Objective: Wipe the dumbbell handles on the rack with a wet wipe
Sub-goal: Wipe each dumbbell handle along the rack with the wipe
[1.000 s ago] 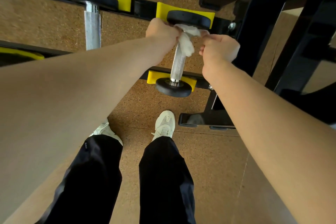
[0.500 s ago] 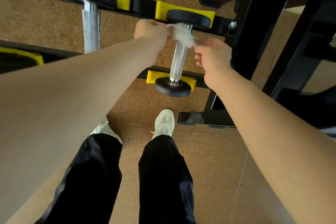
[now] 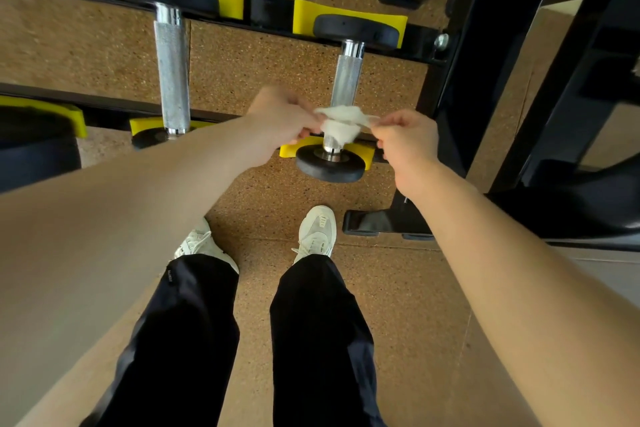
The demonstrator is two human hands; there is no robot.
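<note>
Because the wipe point(image 3: 337, 125) is looped around the handle point(image 3: 346, 80) near its lower end, the left hand point(image 3: 282, 118) and right hand point(image 3: 408, 135) each pinch one end, likely to rub it all round.

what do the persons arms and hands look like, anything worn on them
The left arm and right arm are bare to the frame's edge, no sleeves. The left hand and right hand wear no gloves; no watch, band or ring shows from this view.
</note>
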